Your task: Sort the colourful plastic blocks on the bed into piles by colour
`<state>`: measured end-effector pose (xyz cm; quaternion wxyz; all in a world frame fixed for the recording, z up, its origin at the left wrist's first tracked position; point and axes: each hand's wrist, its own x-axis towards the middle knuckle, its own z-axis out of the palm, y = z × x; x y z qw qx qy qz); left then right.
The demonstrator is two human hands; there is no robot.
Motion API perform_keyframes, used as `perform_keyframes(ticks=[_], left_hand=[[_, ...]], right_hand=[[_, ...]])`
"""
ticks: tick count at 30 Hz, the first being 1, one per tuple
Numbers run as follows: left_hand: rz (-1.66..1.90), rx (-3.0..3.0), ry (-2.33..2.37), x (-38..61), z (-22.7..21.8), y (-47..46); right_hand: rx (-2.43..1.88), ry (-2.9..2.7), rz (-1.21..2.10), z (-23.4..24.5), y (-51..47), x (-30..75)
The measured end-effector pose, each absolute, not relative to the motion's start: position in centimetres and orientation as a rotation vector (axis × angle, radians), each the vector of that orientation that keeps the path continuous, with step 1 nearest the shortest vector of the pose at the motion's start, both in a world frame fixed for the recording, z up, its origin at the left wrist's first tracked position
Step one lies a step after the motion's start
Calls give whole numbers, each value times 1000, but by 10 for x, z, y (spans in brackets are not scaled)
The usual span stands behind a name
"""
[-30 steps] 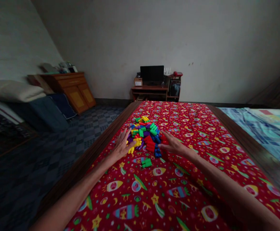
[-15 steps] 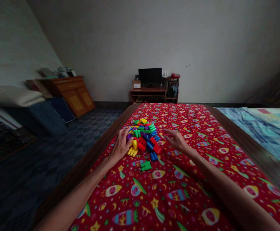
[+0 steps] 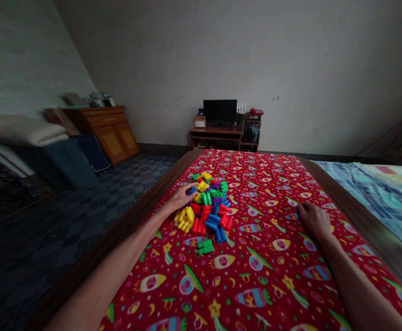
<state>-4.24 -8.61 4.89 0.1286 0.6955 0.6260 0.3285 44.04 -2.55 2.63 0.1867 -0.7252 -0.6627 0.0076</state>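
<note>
A pile of small plastic blocks (image 3: pixel 210 208) in red, yellow, green, blue and purple lies on a red cloth printed with rockets (image 3: pixel 266 266). My left hand (image 3: pixel 180 197) reaches into the pile's left side, its fingertips pinched on a blue block (image 3: pixel 192 189). One green block (image 3: pixel 205 246) lies apart, just in front of the pile. My right hand (image 3: pixel 313 219) rests palm down on the cloth well to the right of the pile, fingers curled under, with nothing in it.
A dark wooden edge (image 3: pixel 132 220) borders the cloth on the left, with a checkered floor (image 3: pixel 83 216) below. A blue patterned sheet (image 3: pixel 387 193) lies to the right. A wooden cabinet (image 3: pixel 109 131) and a desk with a monitor (image 3: pixel 219 111) stand by the walls.
My right hand has left the pile and moved right onto the bare cloth. My left hand has slid further up the pile's left side onto a blue block. The pile is spread a little flatter.
</note>
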Motion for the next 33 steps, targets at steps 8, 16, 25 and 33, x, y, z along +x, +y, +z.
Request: perform_keyframes(ticks=[8,16,25,33], left_hand=[[1045,2186,1652,-18,82,-67],[717,1984,1939,-15,87,6],[572,2121,1837,-5,89,-12],[803,2231,1551,12,100,-108]], right_hand=[[-2083,-1849,9,29,-26,439],[-2094,-1845,28,29,-27,437],[-2051,-1833,8,27,-26,438],[-2028,-1843,-2,26,-26,439]])
